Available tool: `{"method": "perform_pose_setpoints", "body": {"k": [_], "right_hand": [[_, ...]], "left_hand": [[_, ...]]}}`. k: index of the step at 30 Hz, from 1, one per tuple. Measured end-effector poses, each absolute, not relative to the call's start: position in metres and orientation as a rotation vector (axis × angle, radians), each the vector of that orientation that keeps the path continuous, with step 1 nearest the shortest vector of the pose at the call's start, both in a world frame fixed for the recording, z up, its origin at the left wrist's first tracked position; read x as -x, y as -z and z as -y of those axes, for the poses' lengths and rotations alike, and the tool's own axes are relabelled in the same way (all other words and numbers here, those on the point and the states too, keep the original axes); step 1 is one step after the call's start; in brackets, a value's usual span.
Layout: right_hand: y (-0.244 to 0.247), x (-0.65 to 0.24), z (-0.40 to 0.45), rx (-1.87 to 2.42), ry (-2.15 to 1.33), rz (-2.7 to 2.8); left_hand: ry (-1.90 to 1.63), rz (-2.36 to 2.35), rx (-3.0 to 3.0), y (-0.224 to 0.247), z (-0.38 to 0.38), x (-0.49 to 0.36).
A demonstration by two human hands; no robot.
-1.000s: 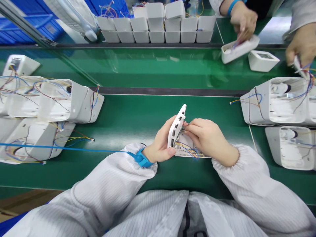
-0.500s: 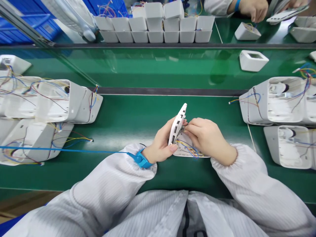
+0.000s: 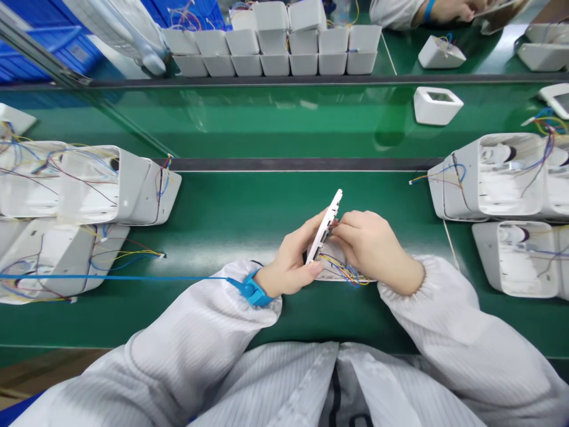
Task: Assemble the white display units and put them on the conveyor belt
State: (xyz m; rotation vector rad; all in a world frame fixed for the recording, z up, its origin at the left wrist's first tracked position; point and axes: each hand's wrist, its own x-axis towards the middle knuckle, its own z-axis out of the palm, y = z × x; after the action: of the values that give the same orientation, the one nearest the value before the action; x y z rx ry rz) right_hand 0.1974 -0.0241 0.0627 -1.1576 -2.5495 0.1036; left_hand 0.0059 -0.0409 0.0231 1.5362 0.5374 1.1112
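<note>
A thin white panel (image 3: 324, 228) is held tilted on edge in my left hand (image 3: 293, 256), thumb at its lower end and fingers behind it. Under and beside it a white housing (image 3: 329, 274) rests on the green table, with yellow, blue and red wires (image 3: 344, 270) spilling from it. My right hand (image 3: 371, 246) is closed, its fingertips pinched at the panel's right side. What those fingertips hold is hidden. A blue strap (image 3: 256, 289) with a cord circles my left wrist.
White housings with wires stand at the left (image 3: 142, 187) and right (image 3: 457, 178). One small white box (image 3: 438, 107) sits on the raised green strip behind. Further back are stacked white boxes (image 3: 275, 44) and another person's hand (image 3: 451, 9).
The panel has turned more edge-on and its top leans further right. The small white box behind has shifted left. The other person's hands have moved up with their flat part.
</note>
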Motion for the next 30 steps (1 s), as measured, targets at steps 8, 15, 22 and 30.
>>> {"method": "perform_pose_setpoints", "body": {"k": [8,15,22,30], "right_hand": [[-0.068,-0.196,0.027,1.188,-0.175,2.519],[-0.075,-0.228,0.012,1.447,-0.594,2.333],[-0.092,-0.225,0.020,1.294,-0.734,2.260],[-0.107,-0.222,0.029,1.050,-1.333,2.351]], "left_hand": [[-1.121,-0.544,-1.519,-0.020,0.042,-0.006],[-1.155,-0.496,-1.510,-0.023,0.040,-0.008],[-1.161,-0.503,-1.493,-0.023,0.039,-0.009],[-1.127,-0.465,-1.476,-0.020,0.038,-0.005]]}}
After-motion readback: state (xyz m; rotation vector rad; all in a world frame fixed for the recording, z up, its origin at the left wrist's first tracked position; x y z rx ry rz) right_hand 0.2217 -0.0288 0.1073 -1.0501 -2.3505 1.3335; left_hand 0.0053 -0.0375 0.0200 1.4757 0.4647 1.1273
